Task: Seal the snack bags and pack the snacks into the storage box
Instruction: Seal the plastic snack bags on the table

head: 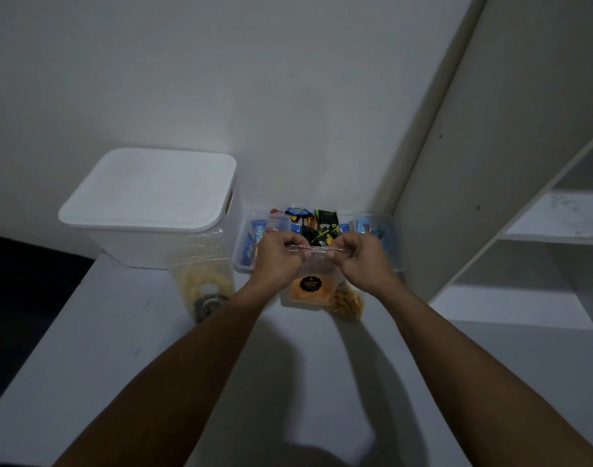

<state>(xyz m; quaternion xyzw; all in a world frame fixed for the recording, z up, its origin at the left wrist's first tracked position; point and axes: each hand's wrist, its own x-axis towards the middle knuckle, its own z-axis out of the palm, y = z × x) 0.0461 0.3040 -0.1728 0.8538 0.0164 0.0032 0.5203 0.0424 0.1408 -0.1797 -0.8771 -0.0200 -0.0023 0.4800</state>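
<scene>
A clear zip bag (310, 291) with orange snacks and a black round label stands on the white table. My left hand (279, 251) pinches the left end of its zip strip. My right hand (357, 256) pinches the right end of the same strip. Behind the hands a clear storage box (244, 264) holds several small wrapped snacks in blue, black and green. A second clear bag of brown snacks (347, 303) leans against the right side of the held bag. Another clear bag with pale yellow rings (201, 281) stands to the left.
A large white lidded bin (150, 193) stands at the back left against the wall. A round metal object (209, 305) lies in front of the yellow-ring bag. White shelving (541, 230) rises on the right. The table's left edge (42, 335) drops into dark floor.
</scene>
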